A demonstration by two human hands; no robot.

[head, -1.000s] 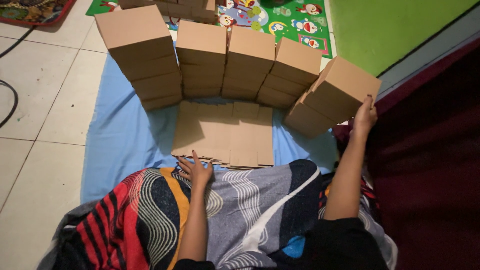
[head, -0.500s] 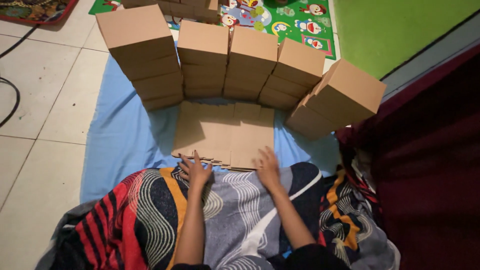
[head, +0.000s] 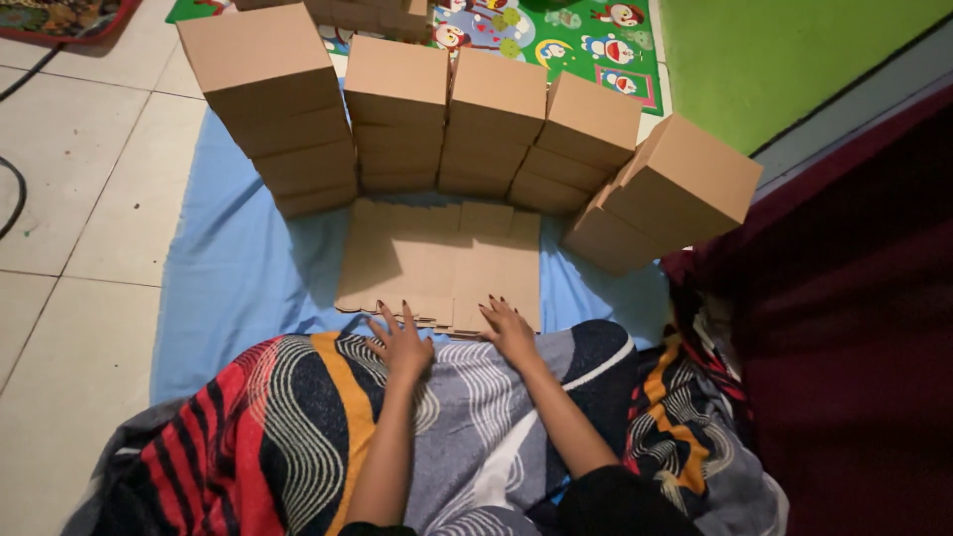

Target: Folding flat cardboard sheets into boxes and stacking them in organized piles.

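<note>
Left hand [head: 400, 342] and right hand [head: 509, 331]: fingers spread flat, holding nothing, fingertips touching the near edge of the flat cardboard sheets [head: 442, 263] lying on the blue cloth [head: 233, 278]. Behind the sheets stand stacks of closed boxes [head: 397, 114]; contents hidden. Risk: the rightmost tilted box [head: 675, 189] may topple if the sheets are tugged.

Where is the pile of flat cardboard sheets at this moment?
In the head view, the flat cardboard sheets lie on the blue cloth, just beyond the left hand and right hand, in front of the stacked boxes.
</note>
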